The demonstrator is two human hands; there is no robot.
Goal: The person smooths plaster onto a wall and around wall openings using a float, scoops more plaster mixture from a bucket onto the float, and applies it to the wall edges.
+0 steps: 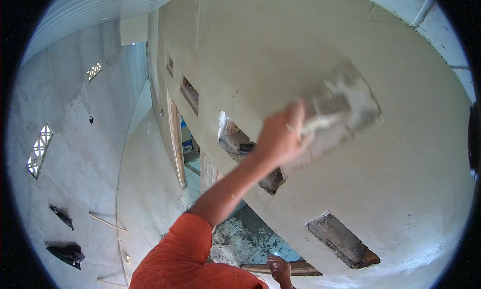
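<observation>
Plasterer's float point(358, 96), plaster-smeared and motion-blurred, is gripped by the left hand point(283, 136) against the beige plastered wall point(240, 48), orange-sleeved arm point(180, 241) stretched across a rectangular wall recess point(233, 131) that is partly covered by the forearm. Right hand point(279, 269) is seen low in frame, plaster-marked, grip unclear, near a splattered tiled floor point(255, 234); another rough-edged recess point(343, 241) is cut to its right. At left, a grey wall point(65, 98) is pierced by patterned vent blocks point(39, 149), dark bags point(65, 254) hung below.
</observation>
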